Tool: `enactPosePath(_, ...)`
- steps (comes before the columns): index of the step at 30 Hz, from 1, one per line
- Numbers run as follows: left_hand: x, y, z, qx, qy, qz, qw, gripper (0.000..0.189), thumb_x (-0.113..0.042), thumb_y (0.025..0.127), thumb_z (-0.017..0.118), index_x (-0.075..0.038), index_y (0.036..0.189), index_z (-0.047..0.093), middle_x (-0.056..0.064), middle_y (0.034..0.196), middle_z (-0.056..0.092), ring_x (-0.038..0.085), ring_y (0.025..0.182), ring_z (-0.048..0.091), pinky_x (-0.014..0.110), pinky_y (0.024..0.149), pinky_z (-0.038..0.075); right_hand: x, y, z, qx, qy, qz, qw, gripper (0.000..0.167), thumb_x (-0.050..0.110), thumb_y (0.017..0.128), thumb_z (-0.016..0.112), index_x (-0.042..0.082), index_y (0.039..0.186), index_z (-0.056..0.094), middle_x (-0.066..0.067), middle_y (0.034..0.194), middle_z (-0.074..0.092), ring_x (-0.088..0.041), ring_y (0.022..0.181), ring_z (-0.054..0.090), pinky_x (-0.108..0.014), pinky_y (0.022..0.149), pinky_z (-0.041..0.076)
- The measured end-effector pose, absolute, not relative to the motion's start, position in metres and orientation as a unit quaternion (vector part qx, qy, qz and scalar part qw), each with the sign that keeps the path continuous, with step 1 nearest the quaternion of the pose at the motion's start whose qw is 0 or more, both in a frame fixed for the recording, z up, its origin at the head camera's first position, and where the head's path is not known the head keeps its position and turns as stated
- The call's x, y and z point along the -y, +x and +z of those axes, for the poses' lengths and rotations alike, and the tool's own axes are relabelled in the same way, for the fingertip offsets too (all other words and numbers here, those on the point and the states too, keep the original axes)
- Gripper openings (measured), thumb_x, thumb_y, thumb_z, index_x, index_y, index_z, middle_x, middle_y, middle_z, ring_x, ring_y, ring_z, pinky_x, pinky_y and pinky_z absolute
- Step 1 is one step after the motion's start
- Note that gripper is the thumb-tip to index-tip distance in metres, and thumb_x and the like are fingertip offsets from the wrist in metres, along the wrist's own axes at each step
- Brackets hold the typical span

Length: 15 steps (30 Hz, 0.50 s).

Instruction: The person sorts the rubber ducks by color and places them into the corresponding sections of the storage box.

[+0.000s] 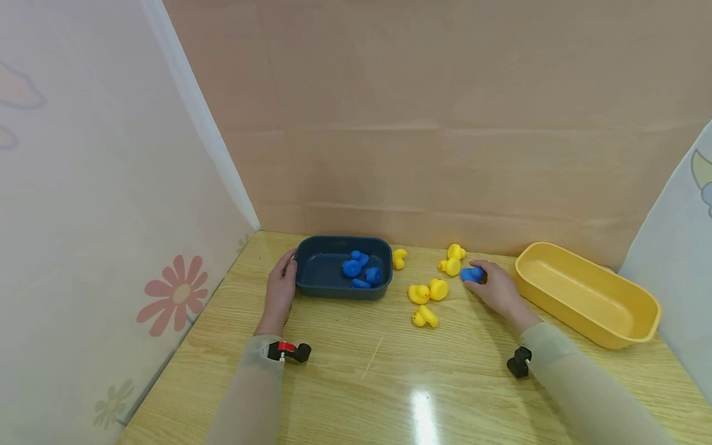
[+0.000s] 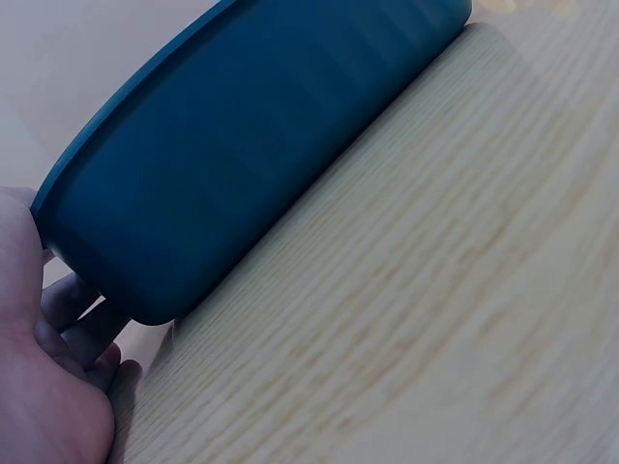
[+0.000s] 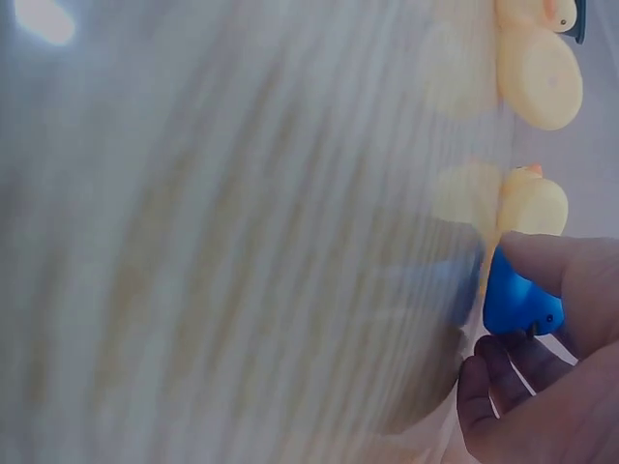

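Note:
At the left end of a dark blue plastic bin point(image 1: 343, 294), my left hand point(image 1: 280, 285) holds its wall. In the left wrist view, fingers point(image 2: 73, 302) curl behind the end of the bin point(image 2: 222, 155). Several blue rubber ducks point(image 1: 351, 268) lie inside it, toward its right. My right hand point(image 1: 496, 288) has thumb and fingers around another blue rubber duck point(image 1: 471, 275) on the table. The right wrist view shows that duck point(image 3: 517, 295) between the thumb and the fingers. Yellow rubber ducks point(image 1: 439, 289) lie loose between the two hands.
A yellow plastic bin point(image 1: 589, 303) stands at the right, beside my right forearm, with nothing seen inside. Two yellow ducks point(image 1: 450, 267) lie just left of my right hand, and another point(image 1: 398, 258) by the dark bin's right end. A brown paper backdrop point(image 1: 445, 123) rises behind the wooden table point(image 1: 345, 383).

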<state>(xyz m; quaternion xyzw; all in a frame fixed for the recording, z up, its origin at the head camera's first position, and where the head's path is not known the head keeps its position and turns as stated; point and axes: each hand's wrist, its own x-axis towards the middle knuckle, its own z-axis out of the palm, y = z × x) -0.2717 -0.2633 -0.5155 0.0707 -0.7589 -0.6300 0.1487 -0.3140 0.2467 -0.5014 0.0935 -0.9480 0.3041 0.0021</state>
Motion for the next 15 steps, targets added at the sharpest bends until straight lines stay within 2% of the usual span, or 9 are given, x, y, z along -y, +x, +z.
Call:
enactPosePath(6, 0.264, -0.272, -0.515, 0.759, 0.072, -0.63, 0.146, 0.048, -0.038, 0.119, 0.049, -0.02, 0.163, 0.057, 0.007, 0.167, 0.051, 0.027, 0.156, 0.042, 0.052, 0.129, 0.034, -0.246, -0.305, -0.495, 0.941, 0.093, 0.323, 0.031, 0.063, 0.018, 0.106, 0.077, -0.008, 0.157, 0.051, -0.037, 0.148, 0.055, -0.049, 0.12, 0.061, -0.067, 0.104, 0.053)
enactPosePath(15, 0.264, -0.271, -0.516, 0.761, 0.076, -0.628, 0.145, 0.047, -0.037, 0.119, 0.049, -0.02, 0.162, 0.057, 0.005, 0.166, 0.052, 0.027, 0.157, 0.041, 0.051, 0.129, 0.033, -0.229, -0.289, -0.471, 0.93, 0.128, 0.33, 0.101, 0.058, 0.012, 0.103, 0.08, -0.007, 0.152, 0.056, -0.032, 0.142, 0.062, -0.047, 0.122, 0.061, -0.066, 0.104, 0.053)
